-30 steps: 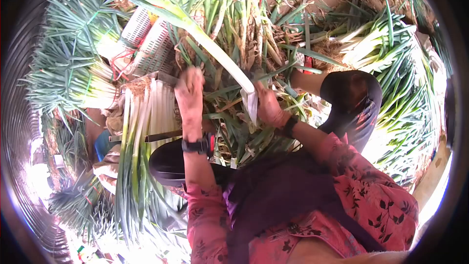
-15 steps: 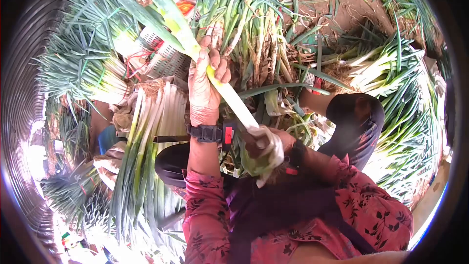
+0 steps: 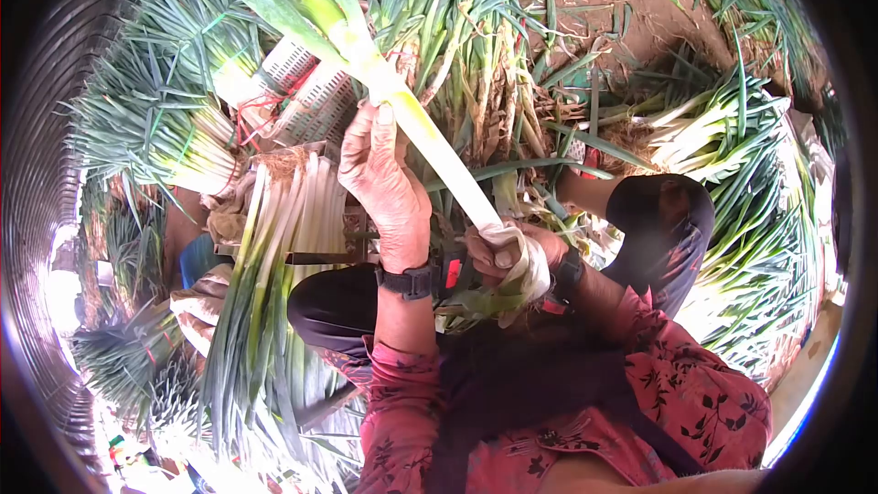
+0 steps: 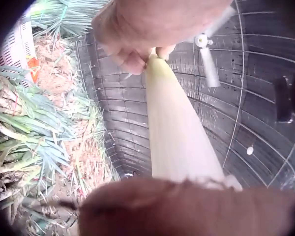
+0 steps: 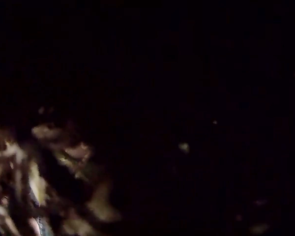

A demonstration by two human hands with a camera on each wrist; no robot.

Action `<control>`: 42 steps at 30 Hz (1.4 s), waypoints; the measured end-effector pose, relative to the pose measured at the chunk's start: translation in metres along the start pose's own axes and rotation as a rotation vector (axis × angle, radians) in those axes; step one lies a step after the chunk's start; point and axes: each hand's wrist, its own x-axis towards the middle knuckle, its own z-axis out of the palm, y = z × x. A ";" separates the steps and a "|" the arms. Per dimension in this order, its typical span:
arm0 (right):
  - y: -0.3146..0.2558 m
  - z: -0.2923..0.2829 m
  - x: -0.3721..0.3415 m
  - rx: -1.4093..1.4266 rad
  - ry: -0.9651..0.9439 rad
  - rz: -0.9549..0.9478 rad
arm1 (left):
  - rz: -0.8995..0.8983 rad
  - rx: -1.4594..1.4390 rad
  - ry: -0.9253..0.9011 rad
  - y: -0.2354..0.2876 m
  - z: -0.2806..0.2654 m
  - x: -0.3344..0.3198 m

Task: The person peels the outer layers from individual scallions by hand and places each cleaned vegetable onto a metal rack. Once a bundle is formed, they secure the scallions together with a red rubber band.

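A long leek (image 3: pixel 439 151) slants across the head view, its green leaves toward the upper left and its white end toward the lap. My left hand (image 3: pixel 389 187) pinches it between thumb and fingers where white turns to green. At the low end, my right hand (image 3: pixel 530 242) grips the shaft among loose pale outer skin (image 3: pixel 526 270), which hangs down in a limp bunch. The left wrist view shows the pale shaft (image 4: pixel 179 128) up close, with fingers at its yellowish part. The right wrist view is mostly dark.
Trimmed leeks (image 3: pixel 256 256) lie side by side to the left of the knee. Tied bundles (image 3: pixel 165 142) and a white perforated crate (image 3: pixel 311 105) stand farther left. Untrimmed leeks (image 3: pixel 498 82) lie ahead, with another large heap (image 3: pixel 750 183) on the right.
The left hand, first away from the leek, wrapped round its shaft and now pinches it with the fingers more extended. The leek's lower end came nearer the lap, with loose skin bunched at the right hand.
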 end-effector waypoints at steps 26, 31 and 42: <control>-0.003 0.006 0.003 -0.399 0.090 -0.163 | -0.145 0.762 -0.485 0.080 -0.020 -0.026; 0.016 0.014 0.016 -0.506 0.240 -0.236 | 0.157 0.465 -0.218 0.052 0.004 0.004; 0.017 -0.005 0.014 -0.838 0.256 -0.354 | -0.086 0.080 -0.464 0.090 -0.025 -0.033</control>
